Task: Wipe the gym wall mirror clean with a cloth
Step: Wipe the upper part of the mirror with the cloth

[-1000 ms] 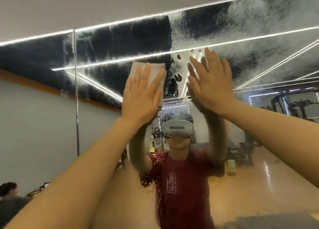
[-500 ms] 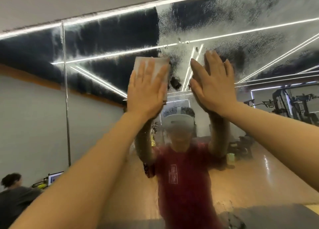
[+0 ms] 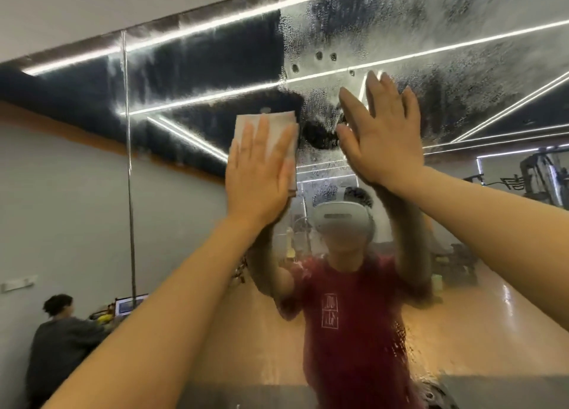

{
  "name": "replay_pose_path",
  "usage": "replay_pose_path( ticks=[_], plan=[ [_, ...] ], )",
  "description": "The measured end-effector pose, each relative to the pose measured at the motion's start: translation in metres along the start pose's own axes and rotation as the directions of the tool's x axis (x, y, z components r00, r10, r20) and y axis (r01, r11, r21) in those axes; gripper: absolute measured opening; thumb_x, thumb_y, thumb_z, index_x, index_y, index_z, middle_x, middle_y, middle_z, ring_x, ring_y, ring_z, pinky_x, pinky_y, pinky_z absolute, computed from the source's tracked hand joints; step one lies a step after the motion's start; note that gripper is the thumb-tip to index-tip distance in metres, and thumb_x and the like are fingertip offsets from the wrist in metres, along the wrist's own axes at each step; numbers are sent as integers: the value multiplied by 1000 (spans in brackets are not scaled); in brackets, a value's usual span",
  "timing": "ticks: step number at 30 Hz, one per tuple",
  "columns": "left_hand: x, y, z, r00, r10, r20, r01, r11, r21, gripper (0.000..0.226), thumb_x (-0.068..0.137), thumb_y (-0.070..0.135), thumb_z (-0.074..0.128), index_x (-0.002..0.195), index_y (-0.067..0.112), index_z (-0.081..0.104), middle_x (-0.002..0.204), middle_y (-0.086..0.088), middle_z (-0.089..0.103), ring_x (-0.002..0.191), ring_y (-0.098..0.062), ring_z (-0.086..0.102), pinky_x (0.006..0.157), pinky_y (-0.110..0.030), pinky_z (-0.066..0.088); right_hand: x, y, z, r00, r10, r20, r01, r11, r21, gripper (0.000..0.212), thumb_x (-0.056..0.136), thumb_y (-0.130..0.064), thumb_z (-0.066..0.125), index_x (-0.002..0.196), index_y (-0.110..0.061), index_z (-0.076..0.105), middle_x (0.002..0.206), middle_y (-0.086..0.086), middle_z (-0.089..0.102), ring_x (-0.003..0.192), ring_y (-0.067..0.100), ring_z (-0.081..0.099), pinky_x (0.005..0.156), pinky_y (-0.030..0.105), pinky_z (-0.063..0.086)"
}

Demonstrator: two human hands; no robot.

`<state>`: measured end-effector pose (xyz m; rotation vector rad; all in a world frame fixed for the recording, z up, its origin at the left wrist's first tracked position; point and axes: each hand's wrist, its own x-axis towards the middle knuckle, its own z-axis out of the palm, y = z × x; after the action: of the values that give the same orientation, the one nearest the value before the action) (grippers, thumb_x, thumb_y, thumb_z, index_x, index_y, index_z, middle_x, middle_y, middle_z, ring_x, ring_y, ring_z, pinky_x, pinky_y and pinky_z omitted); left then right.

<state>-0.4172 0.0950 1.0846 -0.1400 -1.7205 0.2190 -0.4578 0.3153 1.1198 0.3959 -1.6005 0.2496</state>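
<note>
A: Okay, left hand (image 3: 257,174) first. State?

B: Flat, fingers straight and close together, palm pressing the cloth (image 3: 267,131) against the mirror (image 3: 200,70). No curl round it, just pressing.

A: Cloth position?

B: Pale folded cloth, mostly under the left hand's fingers, with its top edge sticking out above the fingertips and a strip showing along the thumb side.

A: Right hand (image 3: 381,137)?

B: Also flat on the glass, fingers straight and slightly spread, holding nothing. It sits just beside the left hand, a bit higher, apart from the cloth.

A: Mirror surface?

B: Wet spray film (image 3: 400,23) with droplets above and around the right hand, running over to the cloth's near edge. Dark smeared patch (image 3: 320,134) between the two hands. Beyond the left hand's outer side the glass looks clearer, some streaks near the vertical seam (image 3: 127,131).

A: Reflection stuff?

B: Person in a red shirt (image 3: 348,325) with a white headset (image 3: 341,220), below both hands, arms raised. Light strips (image 3: 197,96) reflected across the top. Gym machine (image 3: 542,174) out past the right forearm. Another seated person (image 3: 58,331) low, under the left forearm side, by a monitor (image 3: 129,305).
</note>
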Motion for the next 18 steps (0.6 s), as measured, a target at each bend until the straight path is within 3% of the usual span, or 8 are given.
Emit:
replay_pose_path(
  ticks=[2,5,8,11,15,17,18],
  plan=[
    [-1,-23,-4,995,-100,-8,100,995,9,56,102,47,13,157,34,17,165,-9,13,152,-30,9,122,-48,10,0,0,-1,1000,-8,7,8,1000,2,62,100,-54,23,157,-30,22,165,13,9,153,29,3,120,53,-1],
    [-10,-57,-11,922,-380,-75,383,923,27,57,102,44,13,156,28,21,162,-13,18,150,-34,14,119,-54,22,-1,1,-1,1000,-7,9,7,1000,1,60,102,-52,27,157,-30,21,165,13,8,153,29,2,120,50,-4],
    [-12,-56,-8,874,-480,-82,481,877,-8,55,104,41,19,157,28,18,164,-12,13,151,-35,11,121,-53,18,-1,0,-1,1000,-1,-2,1,1000,0,59,103,-51,29,157,-30,20,166,12,7,153,29,2,120,49,-4],
    [-13,-19,-4,901,-427,-72,426,904,-23,55,104,41,18,158,29,19,164,-13,15,151,-36,12,121,-53,17,-1,-2,-1,1000,3,-8,-4,1000,-7,59,103,-51,29,157,-30,20,165,12,7,153,29,2,120,49,-3],
    [-37,20,5,990,-139,-18,139,990,-9,55,104,44,17,158,34,14,166,-8,11,153,-31,6,122,-45,6,-2,-1,-2,1000,-2,-3,2,1000,9,59,103,-51,29,157,-30,21,165,12,9,153,29,3,120,49,-3],
    [-46,3,3,991,-131,22,131,991,-30,56,104,46,16,158,36,12,166,-5,7,153,-28,2,122,-45,4,-2,0,-3,1000,-11,-2,11,1000,14,59,103,-51,29,157,-30,21,165,12,9,153,29,3,120,49,-3],
    [-52,-12,1,980,-199,23,199,979,-35,56,103,47,15,158,35,12,166,-5,6,153,-28,2,122,-47,6,-1,0,-2,1000,-14,2,14,1000,11,59,103,-51,29,157,-30,20,165,12,8,153,29,2,120,49,-4]
  ],
)
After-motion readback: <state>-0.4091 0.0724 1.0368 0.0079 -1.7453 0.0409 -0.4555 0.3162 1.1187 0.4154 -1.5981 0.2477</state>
